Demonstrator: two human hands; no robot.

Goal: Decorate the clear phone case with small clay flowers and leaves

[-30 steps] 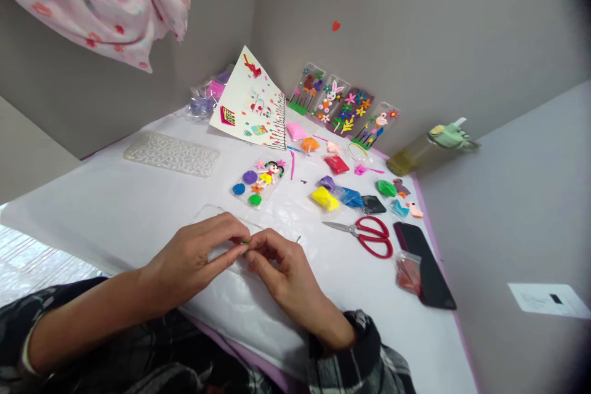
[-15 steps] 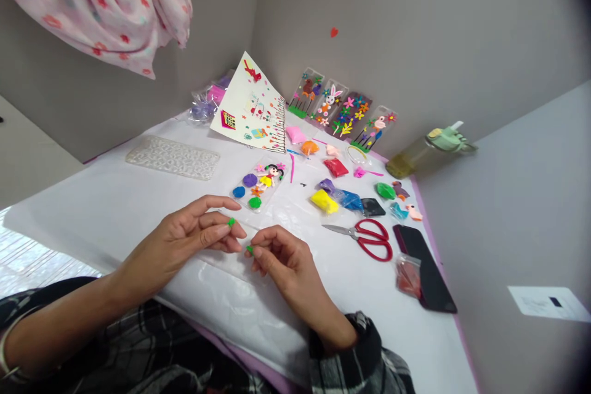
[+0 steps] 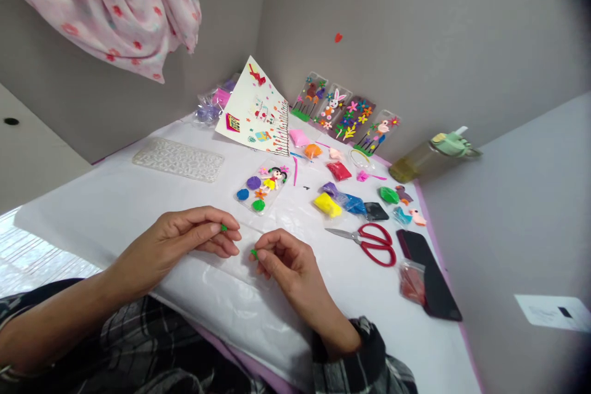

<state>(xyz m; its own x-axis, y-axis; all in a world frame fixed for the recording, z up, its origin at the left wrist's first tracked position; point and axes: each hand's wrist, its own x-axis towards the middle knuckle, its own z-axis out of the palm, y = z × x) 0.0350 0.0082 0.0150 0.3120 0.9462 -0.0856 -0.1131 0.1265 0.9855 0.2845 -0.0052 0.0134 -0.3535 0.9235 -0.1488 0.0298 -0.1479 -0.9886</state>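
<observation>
Between the thumb and fingers of my left hand is a small green clay piece. My right hand pinches another bit of green clay at its fingertips. A short gap separates the two hands, which are over a clear sheet near the table's front edge. Just beyond them lies a clear phone case bearing a clay girl figure, a purple disc, a blue disc and a green disc.
Red-handled scissors, a black phone and bagged clay, including a yellow pack, lie to the right. Decorated cases and a bottle are farther back. A textured case lies at the left.
My left hand has moved slightly left, away from my right hand, and its fingers are closer together around the green piece. The whole view has shifted a little.
</observation>
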